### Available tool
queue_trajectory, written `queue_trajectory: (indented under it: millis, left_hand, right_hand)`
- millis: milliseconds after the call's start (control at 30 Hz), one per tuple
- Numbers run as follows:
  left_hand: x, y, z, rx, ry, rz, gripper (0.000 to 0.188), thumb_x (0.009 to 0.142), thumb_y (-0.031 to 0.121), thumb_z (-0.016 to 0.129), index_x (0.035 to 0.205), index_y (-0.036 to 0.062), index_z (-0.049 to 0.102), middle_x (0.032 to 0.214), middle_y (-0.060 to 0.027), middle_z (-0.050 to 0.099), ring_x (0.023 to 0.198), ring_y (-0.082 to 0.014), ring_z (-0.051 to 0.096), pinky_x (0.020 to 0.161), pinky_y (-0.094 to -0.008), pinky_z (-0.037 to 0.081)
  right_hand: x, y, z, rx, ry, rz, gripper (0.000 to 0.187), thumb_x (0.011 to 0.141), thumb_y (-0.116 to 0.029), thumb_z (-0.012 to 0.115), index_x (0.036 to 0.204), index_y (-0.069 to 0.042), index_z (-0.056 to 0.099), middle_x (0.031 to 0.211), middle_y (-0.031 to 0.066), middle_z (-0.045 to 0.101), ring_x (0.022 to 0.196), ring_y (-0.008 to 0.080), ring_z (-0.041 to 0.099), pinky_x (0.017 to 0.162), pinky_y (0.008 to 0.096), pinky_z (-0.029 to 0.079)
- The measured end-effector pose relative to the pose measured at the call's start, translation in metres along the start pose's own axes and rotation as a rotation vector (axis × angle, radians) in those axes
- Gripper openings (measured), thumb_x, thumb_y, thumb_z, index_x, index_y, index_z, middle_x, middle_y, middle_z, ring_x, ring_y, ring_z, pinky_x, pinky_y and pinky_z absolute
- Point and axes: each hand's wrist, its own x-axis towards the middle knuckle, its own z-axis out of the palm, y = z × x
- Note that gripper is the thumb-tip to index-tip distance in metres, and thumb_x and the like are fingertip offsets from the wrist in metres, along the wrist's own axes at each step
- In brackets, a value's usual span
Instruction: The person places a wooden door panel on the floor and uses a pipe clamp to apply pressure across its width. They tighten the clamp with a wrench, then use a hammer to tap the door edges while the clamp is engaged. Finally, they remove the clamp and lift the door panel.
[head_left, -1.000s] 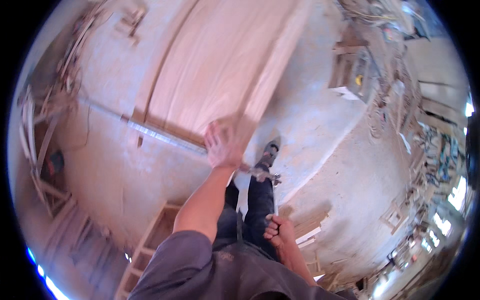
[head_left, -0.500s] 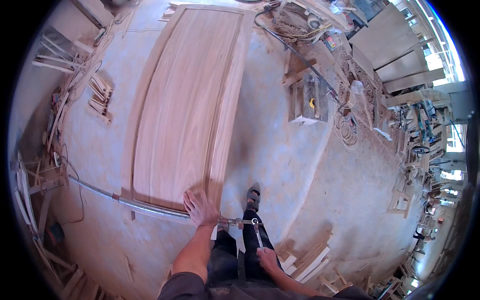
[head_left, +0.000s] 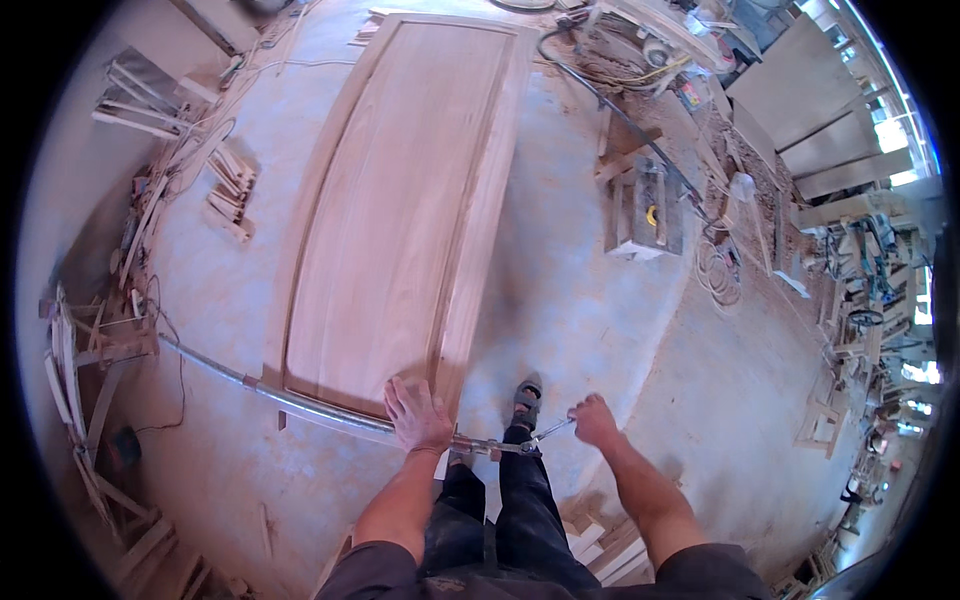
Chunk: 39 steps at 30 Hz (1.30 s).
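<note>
Since a moment ago the view has lifted, so the whole wooden door [head_left: 400,200] now shows flat on the concrete floor [head_left: 590,300]. The left hand [head_left: 417,415] stays at the door's near end, fingers spread on the long metal bar clamp [head_left: 300,405] lying across that edge. The right hand [head_left: 596,420] pinches the clamp's screw handle [head_left: 548,432]. Open floor lies right of the door; wood offcuts [head_left: 225,185] and a cluttered machine stand [head_left: 645,205] hem the sides.
</note>
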Motion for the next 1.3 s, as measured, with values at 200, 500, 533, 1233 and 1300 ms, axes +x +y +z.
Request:
queue_trajectory:
  millis: [200, 500, 533, 1233, 1300]
  left_hand:
    - [0.0, 0.0, -0.002, 0.001, -0.004, 0.018, 0.051, 0.092, 0.032, 0.054, 0.135, 0.0041, 0.056, 0.154, -0.0298, 0.024, 0.144, -0.0505, 0.018, 0.117, -0.0611, 0.02]
    - [-0.001, 0.006, -0.005, -0.052, 0.016, 0.018, 0.051, 0.091, 0.031, 0.056, 0.136, 0.0065, 0.056, 0.152, -0.0308, 0.026, 0.143, -0.0519, 0.02, 0.116, -0.0623, 0.021]
    - [-0.004, 0.006, -0.007, -0.063, 0.005, 0.003, 0.051, 0.091, 0.031, 0.056, 0.136, 0.0073, 0.056, 0.152, -0.0307, 0.026, 0.143, -0.0519, 0.02, 0.116, -0.0623, 0.021]
    - [-0.018, -0.017, -0.009, -0.145, 0.116, -0.011, 0.044, 0.091, 0.03, 0.055, 0.127, 0.0083, 0.063, 0.15, -0.0276, 0.035, 0.142, -0.0473, 0.028, 0.118, -0.0564, 0.022]
    - [-0.018, -0.017, -0.01, -0.145, 0.133, -0.017, 0.043, 0.09, 0.029, 0.056, 0.126, 0.0081, 0.063, 0.149, -0.0265, 0.036, 0.141, -0.0469, 0.029, 0.118, -0.0562, 0.023]
  right_hand:
    - [0.117, -0.038, -0.09, -0.234, -0.38, -0.241, 0.015, 0.072, -0.019, 0.066, 0.082, -0.014, 0.075, 0.084, 0.0091, 0.072, 0.094, 0.0288, 0.069, 0.089, 0.0428, 0.047]
    - [0.102, -0.036, -0.101, -0.191, -0.51, -0.122, 0.017, 0.076, -0.016, 0.062, 0.086, -0.009, 0.074, 0.093, 0.0146, 0.073, 0.094, 0.0312, 0.07, 0.091, 0.0433, 0.047]
    - [0.102, -0.038, -0.102, -0.182, -0.511, -0.128, 0.017, 0.077, -0.016, 0.061, 0.087, -0.008, 0.073, 0.092, 0.0155, 0.073, 0.094, 0.032, 0.07, 0.091, 0.044, 0.048]
    - [-0.151, -0.273, 0.008, 1.041, -0.147, 0.893, 0.035, 0.09, -0.005, 0.056, 0.124, 0.003, 0.054, 0.095, 0.0199, 0.067, 0.073, 0.0278, 0.067, 0.066, 0.0409, 0.053]
    - [-0.153, -0.252, 0.098, 1.252, 0.039, 0.541, 0.032, 0.092, -0.005, 0.058, 0.123, 0.0, 0.057, 0.088, 0.0117, 0.065, 0.067, 0.0204, 0.062, 0.061, 0.0367, 0.051]
